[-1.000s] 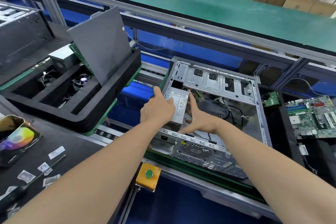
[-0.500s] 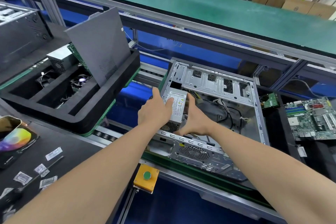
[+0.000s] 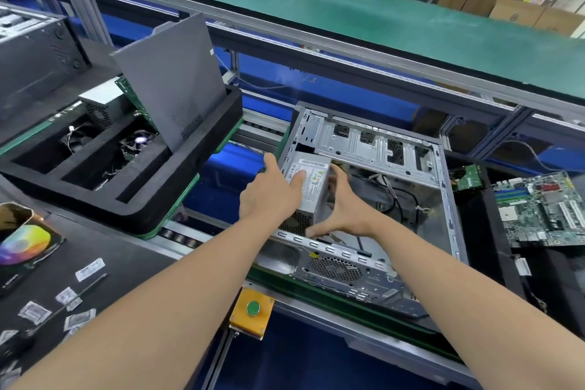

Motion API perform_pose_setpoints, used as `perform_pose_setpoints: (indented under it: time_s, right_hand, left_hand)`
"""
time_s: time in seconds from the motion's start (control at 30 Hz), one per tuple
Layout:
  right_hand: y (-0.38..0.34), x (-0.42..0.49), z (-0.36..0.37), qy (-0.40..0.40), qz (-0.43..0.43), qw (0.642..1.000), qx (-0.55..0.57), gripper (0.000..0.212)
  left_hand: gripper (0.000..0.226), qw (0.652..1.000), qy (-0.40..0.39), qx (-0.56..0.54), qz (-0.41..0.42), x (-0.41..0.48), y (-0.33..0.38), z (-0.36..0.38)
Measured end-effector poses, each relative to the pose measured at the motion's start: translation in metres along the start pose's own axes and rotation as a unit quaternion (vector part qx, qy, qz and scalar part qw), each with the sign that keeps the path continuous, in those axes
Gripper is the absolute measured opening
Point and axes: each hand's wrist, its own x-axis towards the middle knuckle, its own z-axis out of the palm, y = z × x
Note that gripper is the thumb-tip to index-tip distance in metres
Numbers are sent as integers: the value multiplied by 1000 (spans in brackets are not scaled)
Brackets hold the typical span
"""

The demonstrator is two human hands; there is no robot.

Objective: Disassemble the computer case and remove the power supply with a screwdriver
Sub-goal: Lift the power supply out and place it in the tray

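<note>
Since the case lies on its side with the open face up, power supply sits exposed in its near-left corner, left grip and right grip clamped on opposite flanks, presumably to lift it out level.

L hand & R hand grip silver boxy metal power supply from both sides, inside open grey steel computer case; L thumb on its label.
</note>
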Motion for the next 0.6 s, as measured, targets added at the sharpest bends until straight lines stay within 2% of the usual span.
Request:
perform_pose_setpoints:
  time_s: [0.13,0.23,0.33,0.43,0.6]
  right_hand:
    - [-5,0,-4,-16,20,999,38,169]
    - [-6,-1,3,12,14,999,-27,174]
    - [-3,-5,0,39,1,997,-72,170]
    - [6,-14,-16,21,-4,999,-27,164]
    - [22,-31,-36,-26,13,999,43,155]
  left_hand:
    - [68,1000,-7,-19,-11,1,-1,-1]
    - [76,1000,-13,-20,-5,0,-1,-1]
    - [86,1000,-18,-22,-3,-1,0,-3]
    - [90,1000,-13,-7,5,-3,-1,-2]
    - [81,1000,-6,23,5,0,0,1]
